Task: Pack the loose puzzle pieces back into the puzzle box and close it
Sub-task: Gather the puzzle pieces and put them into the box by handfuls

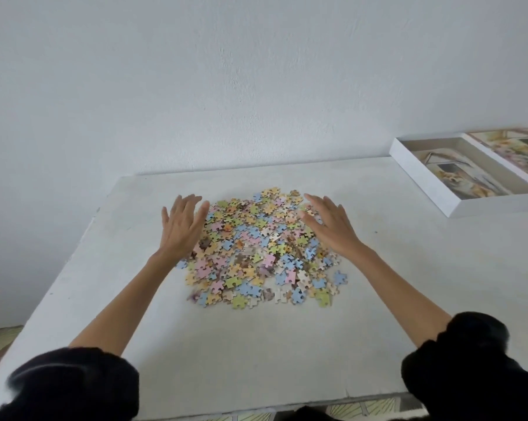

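I see my left hand at nine o'clock of the heap, fingers straight and spread, holding nothing; whether it touches the pieces I cannot tell. The loose puzzle pieces lie piled mid-table. My right hand sits at three o'clock of the pile, equally flat, spread and empty. At two o'clock, well apart, the puzzle box lies uncovered, a printed picture inside, its lid just beside it.
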`<action>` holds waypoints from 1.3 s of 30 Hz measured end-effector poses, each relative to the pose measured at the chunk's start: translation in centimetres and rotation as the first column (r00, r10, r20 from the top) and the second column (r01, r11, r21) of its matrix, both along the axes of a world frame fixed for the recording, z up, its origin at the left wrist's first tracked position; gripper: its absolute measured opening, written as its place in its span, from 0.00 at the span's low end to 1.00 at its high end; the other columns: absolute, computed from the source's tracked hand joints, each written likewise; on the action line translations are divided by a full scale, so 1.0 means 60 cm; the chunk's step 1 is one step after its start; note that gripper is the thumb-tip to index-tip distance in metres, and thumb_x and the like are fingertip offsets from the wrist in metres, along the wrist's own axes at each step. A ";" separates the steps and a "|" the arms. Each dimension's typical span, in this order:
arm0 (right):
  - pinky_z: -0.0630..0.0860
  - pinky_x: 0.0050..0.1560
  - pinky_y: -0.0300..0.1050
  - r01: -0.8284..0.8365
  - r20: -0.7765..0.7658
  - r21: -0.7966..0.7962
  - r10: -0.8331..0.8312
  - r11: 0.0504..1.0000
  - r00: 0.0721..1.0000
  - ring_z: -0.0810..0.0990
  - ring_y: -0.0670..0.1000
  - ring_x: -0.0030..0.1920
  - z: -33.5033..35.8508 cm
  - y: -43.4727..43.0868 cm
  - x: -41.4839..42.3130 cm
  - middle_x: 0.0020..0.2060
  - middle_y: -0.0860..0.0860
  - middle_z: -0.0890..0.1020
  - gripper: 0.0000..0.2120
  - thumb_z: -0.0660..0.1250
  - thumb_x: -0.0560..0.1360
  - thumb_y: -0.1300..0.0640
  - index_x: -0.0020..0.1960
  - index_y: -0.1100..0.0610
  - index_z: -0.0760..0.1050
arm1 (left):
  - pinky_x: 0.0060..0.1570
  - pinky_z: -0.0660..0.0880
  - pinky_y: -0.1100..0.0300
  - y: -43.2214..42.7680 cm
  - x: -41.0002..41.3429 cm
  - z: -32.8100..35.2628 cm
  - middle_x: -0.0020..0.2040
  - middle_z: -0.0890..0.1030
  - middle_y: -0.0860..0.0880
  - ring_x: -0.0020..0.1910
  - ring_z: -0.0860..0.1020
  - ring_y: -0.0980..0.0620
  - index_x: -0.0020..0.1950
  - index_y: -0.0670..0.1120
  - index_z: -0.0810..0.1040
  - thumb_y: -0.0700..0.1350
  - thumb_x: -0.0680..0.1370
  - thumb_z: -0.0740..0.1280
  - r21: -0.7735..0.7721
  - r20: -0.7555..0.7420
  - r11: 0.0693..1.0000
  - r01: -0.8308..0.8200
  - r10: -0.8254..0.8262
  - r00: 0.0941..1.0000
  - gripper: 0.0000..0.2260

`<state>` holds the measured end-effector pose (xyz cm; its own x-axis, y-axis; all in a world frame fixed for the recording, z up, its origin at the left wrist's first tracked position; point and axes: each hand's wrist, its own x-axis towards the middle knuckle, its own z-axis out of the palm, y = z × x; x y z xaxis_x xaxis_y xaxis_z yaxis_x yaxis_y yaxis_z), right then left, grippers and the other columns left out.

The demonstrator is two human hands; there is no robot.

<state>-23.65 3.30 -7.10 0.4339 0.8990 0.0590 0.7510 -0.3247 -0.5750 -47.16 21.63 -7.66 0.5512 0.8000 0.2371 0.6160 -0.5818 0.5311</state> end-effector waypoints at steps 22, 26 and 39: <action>0.56 0.71 0.50 -0.178 -0.086 -0.087 0.171 0.980 0.982 0.55 0.50 0.73 -0.012 0.103 0.083 0.74 0.49 0.57 0.25 0.57 0.78 0.52 0.74 0.52 0.55 | 0.60 0.66 0.60 0.022 0.182 0.003 0.65 0.75 0.45 0.63 0.73 0.48 0.67 0.44 0.72 0.51 0.81 0.53 -0.162 0.000 0.867 0.471 -0.477 0.879 0.19; 0.51 0.72 0.48 -0.202 -0.075 -0.159 0.192 0.966 0.978 0.51 0.50 0.74 -0.011 0.142 0.079 0.75 0.50 0.55 0.27 0.56 0.78 0.51 0.75 0.53 0.52 | 0.61 0.66 0.60 0.023 0.154 0.016 0.65 0.75 0.47 0.63 0.72 0.51 0.66 0.46 0.72 0.51 0.81 0.54 -0.114 0.031 0.880 0.461 -0.460 0.887 0.18; 0.34 0.71 0.50 -0.280 0.089 -0.063 0.285 0.958 0.955 0.43 0.45 0.75 -0.003 -0.011 -0.005 0.75 0.43 0.49 0.48 0.35 0.62 0.22 0.74 0.46 0.50 | 0.66 0.64 0.55 0.012 0.051 -0.004 0.66 0.74 0.47 0.67 0.69 0.50 0.65 0.47 0.72 0.63 0.77 0.49 0.010 -0.012 0.898 0.439 -0.439 0.899 0.28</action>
<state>-23.96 2.65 -7.26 0.1565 0.9868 0.0408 0.8669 -0.1175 -0.4845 -44.13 22.36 -7.92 0.8478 0.4736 0.2385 0.3014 -0.8004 0.5182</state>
